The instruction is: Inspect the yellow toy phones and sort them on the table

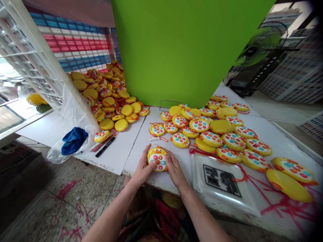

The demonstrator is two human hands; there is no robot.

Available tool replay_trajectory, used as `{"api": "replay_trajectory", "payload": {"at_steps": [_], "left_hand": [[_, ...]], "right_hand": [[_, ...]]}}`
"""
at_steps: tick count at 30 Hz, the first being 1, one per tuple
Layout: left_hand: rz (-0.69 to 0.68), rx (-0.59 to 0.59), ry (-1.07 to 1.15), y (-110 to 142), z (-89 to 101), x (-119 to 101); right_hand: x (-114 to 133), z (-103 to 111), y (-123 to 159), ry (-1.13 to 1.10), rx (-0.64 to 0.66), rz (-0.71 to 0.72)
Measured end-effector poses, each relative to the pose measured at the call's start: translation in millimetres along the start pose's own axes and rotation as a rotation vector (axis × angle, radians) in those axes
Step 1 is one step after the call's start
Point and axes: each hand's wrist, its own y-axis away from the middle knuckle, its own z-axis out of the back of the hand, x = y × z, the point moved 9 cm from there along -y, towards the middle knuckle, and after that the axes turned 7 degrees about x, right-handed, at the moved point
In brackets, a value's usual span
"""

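Between my hands is a yellow duck-shaped button toy [159, 158], its white face with red, orange and teal buttons turned up. My left hand [144, 165] grips its left side, the thumb lying over the lower buttons. Along the right edge, my right hand [174, 166] has its fingers closed on the same toy. The toy is at the table's front edge. Just beyond it lie a small white piece [154, 138] and more such toys, one of them a single duck toy [180, 140] lying button side up.
A large heap of duck toys [121, 111] fills the left back, beside a white crate [37, 50]. A green board [176, 50] stands behind. To the right are a clear zip bag [222, 181] and scattered toys. A blue cloth [74, 140] and a black marker [105, 147] lie left.
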Motion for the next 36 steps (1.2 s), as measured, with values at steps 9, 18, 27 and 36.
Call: {"api": "replay_trajectory", "payload": {"at_steps": [9,18,27,36], "left_hand": [[0.020,-0.070,0.118,-1.5,5.4,10.0],[0.022,-0.094,0.154,-5.2,12.9,16.2],[-0.004,0.015,0.182,-8.3,3.3,12.1],[-0.337,-0.222,-1.083,-53.7,63.8,-56.6]], "right_hand": [[7.1,-9.6,2.3,0.020,0.100,0.041],[5.8,-11.4,4.7,0.082,0.098,0.045],[39.5,51.1,-23.5,-0.411,-0.218,0.076],[7.7,-2.0,-45.5,0.028,0.013,0.062]]}}
